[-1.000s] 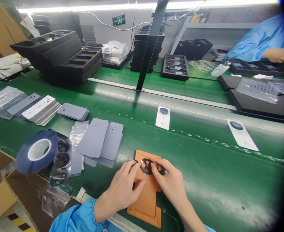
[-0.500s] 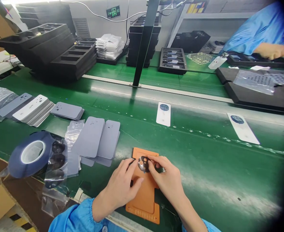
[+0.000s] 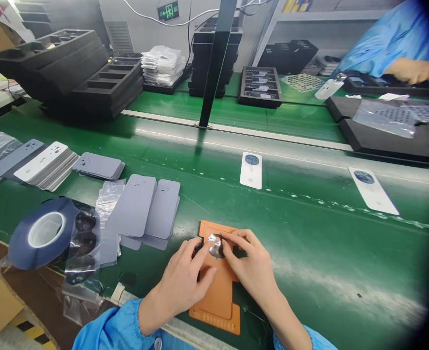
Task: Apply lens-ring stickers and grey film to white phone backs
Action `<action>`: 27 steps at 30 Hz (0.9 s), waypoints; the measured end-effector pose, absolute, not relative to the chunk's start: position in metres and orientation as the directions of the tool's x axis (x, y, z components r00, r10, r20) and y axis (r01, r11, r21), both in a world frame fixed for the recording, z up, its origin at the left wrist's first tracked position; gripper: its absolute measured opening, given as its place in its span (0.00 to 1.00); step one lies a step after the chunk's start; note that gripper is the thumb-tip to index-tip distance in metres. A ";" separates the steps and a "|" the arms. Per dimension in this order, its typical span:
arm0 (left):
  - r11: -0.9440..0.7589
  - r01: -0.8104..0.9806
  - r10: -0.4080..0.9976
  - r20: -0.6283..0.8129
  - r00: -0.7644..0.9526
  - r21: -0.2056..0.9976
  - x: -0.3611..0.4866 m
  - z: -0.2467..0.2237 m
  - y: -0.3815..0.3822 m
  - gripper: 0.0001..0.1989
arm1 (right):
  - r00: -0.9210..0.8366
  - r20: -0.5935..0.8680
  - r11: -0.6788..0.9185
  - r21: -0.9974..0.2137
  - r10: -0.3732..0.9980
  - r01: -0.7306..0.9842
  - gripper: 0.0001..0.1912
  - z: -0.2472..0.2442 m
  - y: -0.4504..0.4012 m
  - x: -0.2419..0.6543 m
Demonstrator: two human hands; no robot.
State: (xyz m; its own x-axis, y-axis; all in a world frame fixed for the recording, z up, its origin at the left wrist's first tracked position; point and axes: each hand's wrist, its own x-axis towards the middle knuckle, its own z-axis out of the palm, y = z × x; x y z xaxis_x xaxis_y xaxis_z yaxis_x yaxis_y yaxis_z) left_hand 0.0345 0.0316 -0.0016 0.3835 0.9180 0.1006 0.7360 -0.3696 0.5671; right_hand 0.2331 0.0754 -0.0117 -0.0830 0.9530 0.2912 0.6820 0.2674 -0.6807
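A round, shiny phone camera lens cover (image 3: 215,245) with holes in it is over the upper part of an orange fixture plate (image 3: 214,291). My right hand (image 3: 253,265) pinches the cover at its right edge between thumb and forefinger. My left hand (image 3: 185,277) rests over the fixture's left side, its thumb apart from its fingers and its forefinger tip at the cover's left edge. Whether the cover lies flat in the fixture or is slightly lifted, I cannot tell. The undersides of both hands' fingers are partly hidden.
Grey phone back sheets (image 3: 136,204) are left of my hands, beside a roll of blue film (image 3: 21,243) with dark covers on its strip. White phone panels (image 3: 251,177) lie on the belt. Black trays (image 3: 108,85) stand behind. A co-worker's hand (image 3: 415,70) is at far right.
The lens cover now catches the light and looks silvery, its angle slightly changed. My right hand has shifted a little. The two white panels on the belt have moved slightly right.
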 end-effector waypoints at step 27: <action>-0.379 0.771 0.920 0.123 0.371 0.511 0.037 -0.003 0.030 0.29 | -0.238 0.332 0.375 -0.448 0.913 0.812 0.13 -0.017 0.074 0.241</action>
